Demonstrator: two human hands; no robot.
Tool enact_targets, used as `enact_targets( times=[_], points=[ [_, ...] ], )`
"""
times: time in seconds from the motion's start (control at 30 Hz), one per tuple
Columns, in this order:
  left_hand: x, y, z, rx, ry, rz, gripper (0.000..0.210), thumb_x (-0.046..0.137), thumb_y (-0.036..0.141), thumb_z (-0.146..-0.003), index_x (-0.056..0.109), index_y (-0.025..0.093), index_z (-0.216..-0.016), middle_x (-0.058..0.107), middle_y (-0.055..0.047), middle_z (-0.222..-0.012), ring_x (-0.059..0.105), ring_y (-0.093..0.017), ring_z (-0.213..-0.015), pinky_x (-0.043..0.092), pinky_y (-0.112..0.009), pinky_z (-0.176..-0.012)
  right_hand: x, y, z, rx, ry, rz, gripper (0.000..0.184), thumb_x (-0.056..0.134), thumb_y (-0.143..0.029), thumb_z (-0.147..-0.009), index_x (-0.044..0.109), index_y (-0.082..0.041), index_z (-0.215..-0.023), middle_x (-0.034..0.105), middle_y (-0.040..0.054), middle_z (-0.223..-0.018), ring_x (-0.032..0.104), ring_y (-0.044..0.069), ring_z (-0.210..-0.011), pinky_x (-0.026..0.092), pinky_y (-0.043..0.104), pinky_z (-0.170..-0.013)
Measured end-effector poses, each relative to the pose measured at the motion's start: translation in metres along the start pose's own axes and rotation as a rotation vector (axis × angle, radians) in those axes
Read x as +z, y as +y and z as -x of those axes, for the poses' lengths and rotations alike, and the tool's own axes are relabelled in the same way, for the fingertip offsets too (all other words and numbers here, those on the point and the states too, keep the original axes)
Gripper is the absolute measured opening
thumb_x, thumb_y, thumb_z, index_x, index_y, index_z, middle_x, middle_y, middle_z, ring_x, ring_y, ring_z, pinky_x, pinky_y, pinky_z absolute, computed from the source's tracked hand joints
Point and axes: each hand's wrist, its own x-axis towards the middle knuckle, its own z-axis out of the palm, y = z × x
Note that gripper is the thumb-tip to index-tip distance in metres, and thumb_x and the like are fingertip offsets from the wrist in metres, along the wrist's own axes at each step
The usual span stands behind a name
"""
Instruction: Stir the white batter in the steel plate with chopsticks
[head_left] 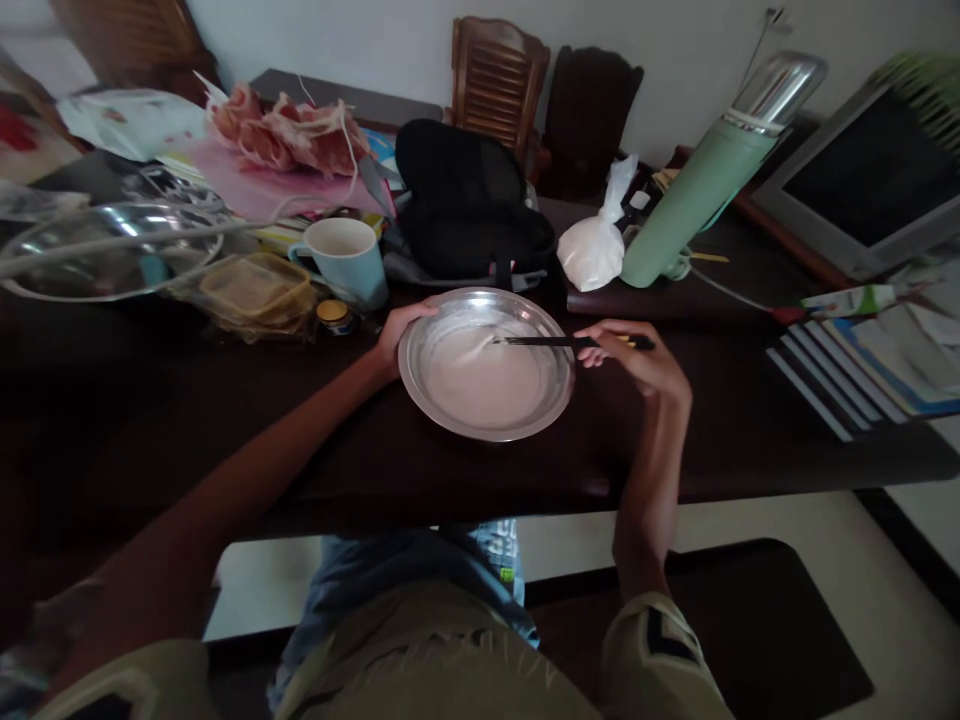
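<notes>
A round metal bowl (561, 390) stands on the dark table in front of me. A pale, creamy batter (480, 385) fills its bottom. My left hand (401, 328) grips the bowl's left rim, thumb over the edge and the other fingers hidden behind it. In my right hand (626, 350) are dark chopsticks (540, 341), held almost level from the right. Their tips touch the batter near the bowl's middle, where a raised streak shows.
Behind the bowl are a black bag (472, 200), a knotted bag of white powder (592, 250) and a green thermos (697, 190). Leftward stand a blue mug (349, 260), plastic containers (259, 285) and a metal basin (112, 290). Books (847, 370) lie at right.
</notes>
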Motion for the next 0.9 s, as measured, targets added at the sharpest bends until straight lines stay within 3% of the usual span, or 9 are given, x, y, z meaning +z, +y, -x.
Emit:
enact_targets(
  times=[0.13, 0.27, 0.4, 0.53, 0.67, 0.7, 0.8, 0.83, 0.9],
  points=[
    [-0.002, -0.001, -0.001, 0.018, -0.015, 0.016, 0.034, 0.05, 0.014, -0.071, 0.071, 0.013, -0.098, 0.073, -0.003, -0.076, 0.067, -0.019, -0.07, 0.053, -0.028, -0.07, -0.006, 0.001, 0.002, 0.042, -0.189, -0.004, 0.031, 0.07, -0.047, -0.08, 0.077, -0.017, -0.085, 0.072, 0.0044, -0.066, 0.066, 0.015, -0.058, 0.052, 0.027, -0.058],
    [-0.003, -0.001, -0.001, 0.006, -0.02, 0.011, 0.036, 0.051, 0.014, -0.072, 0.07, 0.013, -0.103, 0.072, -0.002, -0.073, 0.067, -0.02, -0.07, 0.054, -0.03, -0.071, -0.011, 0.004, 0.002, 0.018, 0.046, -0.017, 0.029, 0.07, -0.046, -0.08, 0.077, -0.018, -0.083, 0.072, 0.0036, -0.066, 0.066, 0.015, -0.058, 0.052, 0.026, -0.056],
    [-0.004, 0.0, 0.0, -0.015, -0.004, -0.001, 0.039, 0.052, 0.015, -0.072, 0.07, 0.014, -0.106, 0.072, -0.002, -0.071, 0.068, -0.02, -0.069, 0.054, -0.03, -0.068, -0.015, 0.005, 0.004, 0.059, -0.139, -0.002, 0.029, 0.071, -0.045, -0.079, 0.078, -0.018, -0.084, 0.073, 0.005, -0.068, 0.068, 0.017, -0.06, 0.054, 0.029, -0.059],
    [-0.004, -0.001, 0.0, -0.03, 0.04, 0.004, 0.036, 0.051, 0.015, -0.073, 0.071, 0.014, -0.104, 0.072, -0.002, -0.069, 0.068, -0.02, -0.067, 0.054, -0.029, -0.065, -0.02, 0.005, 0.006, 0.032, 0.122, -0.011, 0.026, 0.072, -0.045, -0.079, 0.078, -0.02, -0.08, 0.072, 0.0035, -0.065, 0.067, 0.016, -0.057, 0.053, 0.027, -0.056],
    [-0.004, 0.0, 0.002, -0.04, 0.03, -0.005, 0.031, 0.053, 0.017, -0.075, 0.071, 0.014, -0.099, 0.069, -0.001, -0.062, 0.064, -0.018, -0.057, 0.053, -0.028, -0.062, -0.018, 0.004, 0.006, 0.049, -0.116, 0.013, 0.028, 0.071, -0.045, -0.08, 0.078, -0.018, -0.085, 0.073, 0.0043, -0.067, 0.068, 0.016, -0.06, 0.055, 0.028, -0.059],
    [-0.003, 0.0, 0.003, -0.027, 0.028, -0.001, 0.031, 0.052, 0.017, -0.075, 0.071, 0.014, -0.1, 0.069, 0.0, -0.062, 0.064, -0.017, -0.057, 0.053, -0.027, -0.062, -0.017, 0.003, 0.006, 0.062, -0.12, 0.012, 0.029, 0.071, -0.046, -0.08, 0.078, -0.018, -0.083, 0.072, 0.0041, -0.065, 0.067, 0.016, -0.058, 0.054, 0.027, -0.058],
    [-0.001, 0.002, 0.004, -0.018, 0.023, 0.004, 0.033, 0.051, 0.015, -0.075, 0.071, 0.014, -0.102, 0.069, -0.001, -0.064, 0.065, -0.017, -0.06, 0.053, -0.027, -0.065, -0.014, 0.001, 0.006, 0.032, 0.068, 0.012, 0.029, 0.07, -0.048, -0.079, 0.077, -0.019, -0.08, 0.071, 0.0029, -0.063, 0.066, 0.014, -0.057, 0.054, 0.026, -0.056],
    [0.0, 0.002, 0.005, -0.029, 0.024, -0.001, 0.033, 0.051, 0.015, -0.075, 0.071, 0.013, -0.101, 0.069, -0.001, -0.063, 0.065, -0.018, -0.061, 0.053, -0.028, -0.066, -0.013, 0.0, 0.006, 0.014, 0.073, 0.017, 0.029, 0.07, -0.048, -0.079, 0.077, -0.019, -0.082, 0.072, 0.0031, -0.066, 0.067, 0.015, -0.06, 0.054, 0.026, -0.058],
    [0.0, 0.001, 0.004, -0.035, 0.03, -0.005, 0.031, 0.053, 0.015, -0.074, 0.071, 0.013, -0.099, 0.069, -0.002, -0.062, 0.065, -0.019, -0.062, 0.053, -0.029, -0.067, -0.011, -0.001, 0.006, 0.007, -0.062, 0.031, 0.031, 0.071, -0.048, -0.078, 0.077, -0.019, -0.086, 0.073, 0.004, -0.07, 0.068, 0.016, -0.064, 0.056, 0.028, -0.062]
  ],
)
